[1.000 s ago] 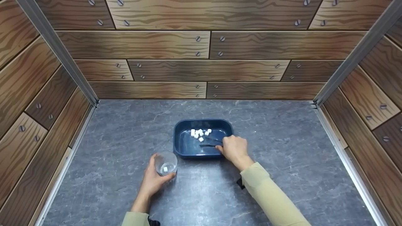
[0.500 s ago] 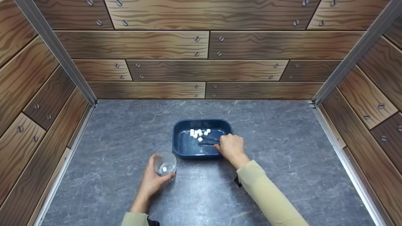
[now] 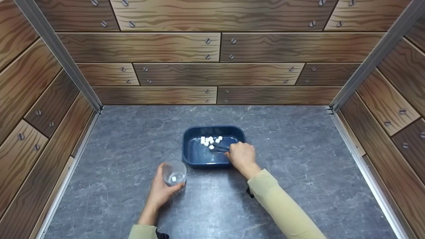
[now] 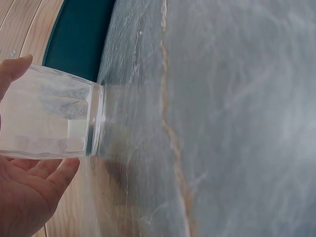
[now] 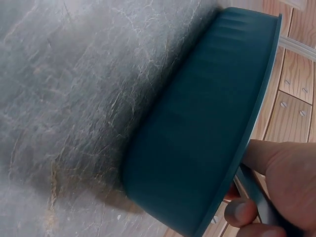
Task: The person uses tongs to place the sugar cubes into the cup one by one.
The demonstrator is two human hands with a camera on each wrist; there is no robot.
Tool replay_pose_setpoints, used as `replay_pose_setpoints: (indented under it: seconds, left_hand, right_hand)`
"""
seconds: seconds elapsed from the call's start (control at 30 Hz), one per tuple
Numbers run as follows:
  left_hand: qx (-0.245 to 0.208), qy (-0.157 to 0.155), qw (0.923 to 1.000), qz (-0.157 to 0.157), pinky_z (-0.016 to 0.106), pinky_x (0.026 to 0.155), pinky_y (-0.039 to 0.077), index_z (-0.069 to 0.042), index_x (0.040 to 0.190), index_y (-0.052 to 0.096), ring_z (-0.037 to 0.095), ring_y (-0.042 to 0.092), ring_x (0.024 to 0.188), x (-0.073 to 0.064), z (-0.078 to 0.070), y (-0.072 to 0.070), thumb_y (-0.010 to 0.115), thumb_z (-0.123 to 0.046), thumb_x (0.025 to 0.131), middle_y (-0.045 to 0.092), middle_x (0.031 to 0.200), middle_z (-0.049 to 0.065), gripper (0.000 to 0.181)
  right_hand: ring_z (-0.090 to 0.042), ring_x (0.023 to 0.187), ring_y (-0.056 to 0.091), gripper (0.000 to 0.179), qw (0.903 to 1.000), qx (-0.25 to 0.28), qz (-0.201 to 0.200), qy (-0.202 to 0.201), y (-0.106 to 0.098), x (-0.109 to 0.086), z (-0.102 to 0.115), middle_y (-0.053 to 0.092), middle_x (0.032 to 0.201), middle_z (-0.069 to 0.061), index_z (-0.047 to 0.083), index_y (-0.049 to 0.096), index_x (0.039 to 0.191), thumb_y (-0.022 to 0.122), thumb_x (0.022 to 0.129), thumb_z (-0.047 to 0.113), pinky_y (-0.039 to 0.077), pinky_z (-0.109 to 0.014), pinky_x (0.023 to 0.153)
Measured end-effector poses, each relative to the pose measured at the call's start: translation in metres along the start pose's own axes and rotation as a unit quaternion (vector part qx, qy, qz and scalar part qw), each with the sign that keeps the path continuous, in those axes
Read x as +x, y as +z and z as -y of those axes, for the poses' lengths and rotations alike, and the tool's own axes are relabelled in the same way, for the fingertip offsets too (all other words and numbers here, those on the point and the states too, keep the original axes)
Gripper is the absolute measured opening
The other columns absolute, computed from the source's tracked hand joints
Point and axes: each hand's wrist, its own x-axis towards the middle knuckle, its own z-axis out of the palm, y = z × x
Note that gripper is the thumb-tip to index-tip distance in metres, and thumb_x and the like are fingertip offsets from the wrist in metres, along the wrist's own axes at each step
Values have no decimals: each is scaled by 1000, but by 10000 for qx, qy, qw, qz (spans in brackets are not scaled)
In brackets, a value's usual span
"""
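Observation:
My left hand (image 3: 160, 192) grips a clear cup (image 3: 168, 168) by its sides, fingers on one side and thumb on the other. One white cube (image 3: 174, 179) lies at the bottom of it. Dark tongs (image 3: 221, 149) are held in my right hand (image 3: 243, 157) over the right side of a deep blue dish (image 3: 196, 163). Their tips reach down into the dish, right at a single white cube (image 3: 212, 147) in front of the others. The right wrist view has the dish wall hiding those tips, with the tongs' handle (image 5: 260, 200) between thumb and fingers.
Several more white cubes (image 3: 210, 139) are clustered in the back middle of the dish. The cup stands near the dish's front left corner. Wood-patterned walls (image 3: 212, 73) with metal corner posts (image 3: 375, 56) enclose the grey marbled tabletop (image 3: 298, 139) at back and sides.
The two arms of the tongs have drawn together around the front cube. My right hand has shifted slightly left. The left hand and cup stay in place.

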Motion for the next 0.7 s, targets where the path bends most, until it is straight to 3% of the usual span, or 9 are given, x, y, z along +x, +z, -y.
replay_pose_setpoints:
  seconds: [0.3, 0.7]
  left_hand:
    - [33, 11, 10000, -20, 57, 102, 38, 2, 145, 33, 46, 46, 125, -1, 0, 0, 91, -25, 66, 47, 137, 30, 102]
    - [21, -128, 9999, 56, 56, 102, 38, 3, 147, 30, 44, 45, 127, -1, -2, 0, 90, -24, 68, 47, 139, 28, 103]
  right_hand:
    - [-33, 59, 64, 35, 10000, -23, 9, -4, 1, 0, 2, 68, 69, -12, 7, 74, 76, 76, 83, 41, 51, -48, 51]
    - [-34, 57, 63, 30, 9995, 99, -308, -60, 3, -2, 2, 66, 65, -11, 8, 73, 72, 78, 82, 36, 50, -49, 49]
